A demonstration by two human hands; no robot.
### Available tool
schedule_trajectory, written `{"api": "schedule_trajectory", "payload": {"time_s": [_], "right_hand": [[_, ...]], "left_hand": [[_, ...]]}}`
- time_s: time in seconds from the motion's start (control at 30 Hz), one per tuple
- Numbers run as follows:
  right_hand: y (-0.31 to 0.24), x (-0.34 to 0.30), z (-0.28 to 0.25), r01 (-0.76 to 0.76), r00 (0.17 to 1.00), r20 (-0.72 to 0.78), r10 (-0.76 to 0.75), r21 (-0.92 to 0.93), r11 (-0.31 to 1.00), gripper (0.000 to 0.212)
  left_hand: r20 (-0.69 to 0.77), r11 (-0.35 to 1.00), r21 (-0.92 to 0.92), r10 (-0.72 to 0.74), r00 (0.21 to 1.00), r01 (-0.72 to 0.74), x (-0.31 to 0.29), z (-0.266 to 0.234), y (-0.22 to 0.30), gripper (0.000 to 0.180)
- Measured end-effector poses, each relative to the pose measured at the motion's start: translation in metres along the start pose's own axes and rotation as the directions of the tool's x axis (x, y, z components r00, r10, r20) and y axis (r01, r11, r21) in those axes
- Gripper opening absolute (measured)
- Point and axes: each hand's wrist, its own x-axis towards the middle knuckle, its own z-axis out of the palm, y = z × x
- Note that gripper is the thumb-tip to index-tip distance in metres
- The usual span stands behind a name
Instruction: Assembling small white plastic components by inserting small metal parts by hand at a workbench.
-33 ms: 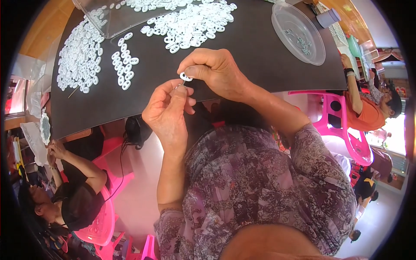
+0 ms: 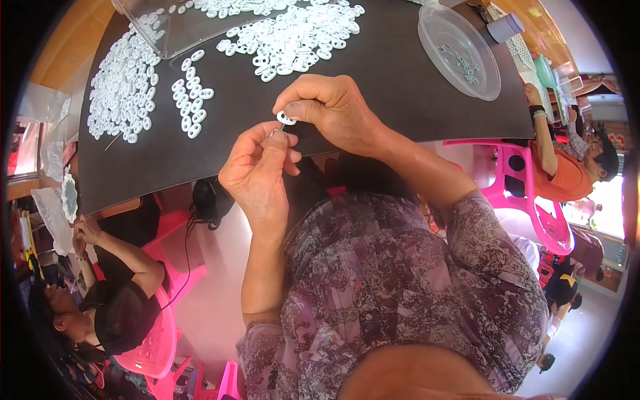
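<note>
Between the thumb and forefinger of my right hand [image 2: 330, 110] is a small white oval plastic piece [image 2: 287, 119] with a hole showing. Just below it, my left hand [image 2: 260, 167] pinches a thin metal pin [image 2: 283, 128], whose upper end meets the white piece; whether it passes through the hole I cannot tell. Both hands are raised over the table's near edge. Beyond them lies a heap of similar white pieces [image 2: 293, 40]. A smaller loose group of these pieces [image 2: 191, 97] is to the left, and a large pile [image 2: 123, 90] is farther left.
A clear round tray [image 2: 490, 83] with small metallic bits [image 2: 460, 63] stands at the right of the dark table [image 2: 373, 67]. A clear box [image 2: 163, 50] is at the back left, a thin metal tool [image 2: 112, 142] by the left pile. People sit on pink chairs [image 2: 160, 333] either side.
</note>
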Motion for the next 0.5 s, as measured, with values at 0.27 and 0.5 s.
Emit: {"api": "schedule_trajectory", "payload": {"time_s": [0.27, 0.5], "right_hand": [[0.003, -0.0023, 0.0006, 0.036, 0.999, -0.014, -0.037, -0.054, 0.998, 0.008], [-0.0005, -0.0004, 0.0025, 0.019, 1.0, 0.005, -0.019, -0.036, 0.999, 0.008]], "left_hand": [[0.01, 1.0, -0.022, -0.007, 1.0, 0.007, 0.0, 0.0028, -0.0041, 0.012], [0.024, 0.995, -0.064, 0.074, 0.997, -0.072, 0.0011, 0.0013, -0.0084, 0.021]]}}
